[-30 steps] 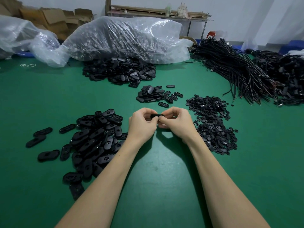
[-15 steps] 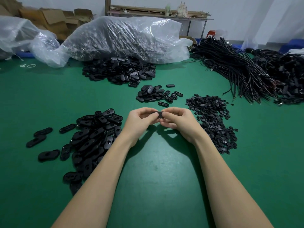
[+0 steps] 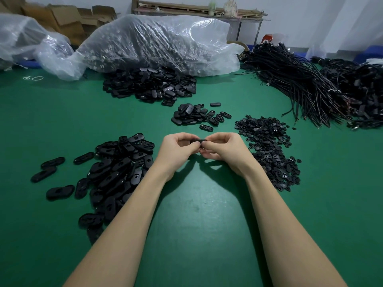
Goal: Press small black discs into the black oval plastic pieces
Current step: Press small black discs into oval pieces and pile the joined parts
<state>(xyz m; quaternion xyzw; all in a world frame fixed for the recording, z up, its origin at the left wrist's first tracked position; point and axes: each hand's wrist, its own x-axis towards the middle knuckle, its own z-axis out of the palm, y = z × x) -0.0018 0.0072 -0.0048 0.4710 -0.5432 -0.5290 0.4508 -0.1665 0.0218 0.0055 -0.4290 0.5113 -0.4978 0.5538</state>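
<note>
Single head-worn wide-angle view (no second camera), looking forward and down, close over the green table (image 3: 196, 214)

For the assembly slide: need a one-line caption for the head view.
Both hands, left and right, pinch one black oval piece above the green table, between oval pile and disc pile.

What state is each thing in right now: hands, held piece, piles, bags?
Left hand: grips the oval piece.
Right hand: pinches the same piece.
Oval piece: held above the table; disc hidden.
Ovals pile: loose heap.
Discs pile: loose heap.
Bag: lying, full.
</note>
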